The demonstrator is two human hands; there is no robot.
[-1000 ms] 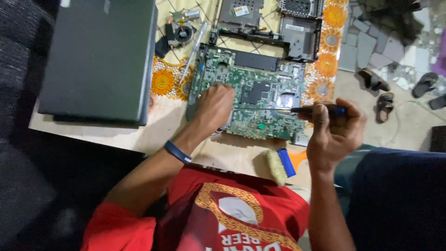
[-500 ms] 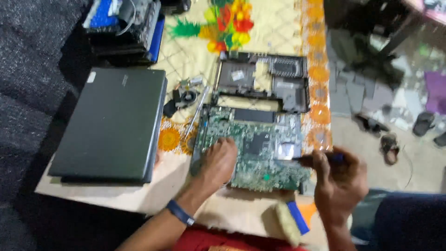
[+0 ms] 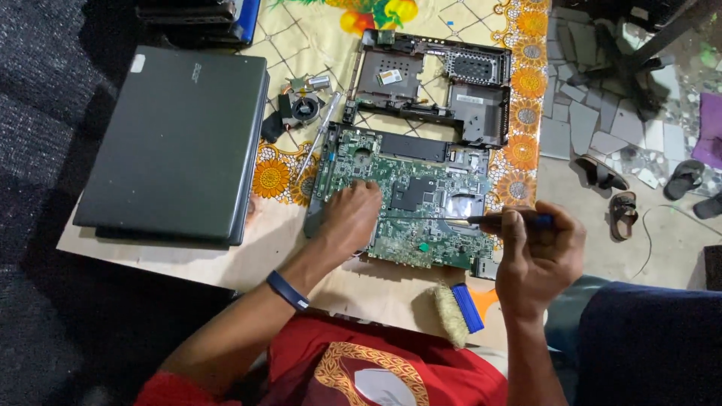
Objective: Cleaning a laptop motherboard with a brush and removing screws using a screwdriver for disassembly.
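While my left hand [image 3: 352,218] lies flat, fingers spread, on the green motherboard [image 3: 406,199], my right hand [image 3: 535,252] is closed round a screwdriver [image 3: 481,219], tip just right of the left; judged mid-unscrewing, next needs tip seated squarely

White sticker [image 3: 138,63] on closed laptop's [image 3: 177,143] corner.

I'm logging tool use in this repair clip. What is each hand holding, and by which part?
The right hand holds a screwdriver by its dark handle, shaft pointing left over the green motherboard. The left hand grips nothing; it rests on the board's left part.
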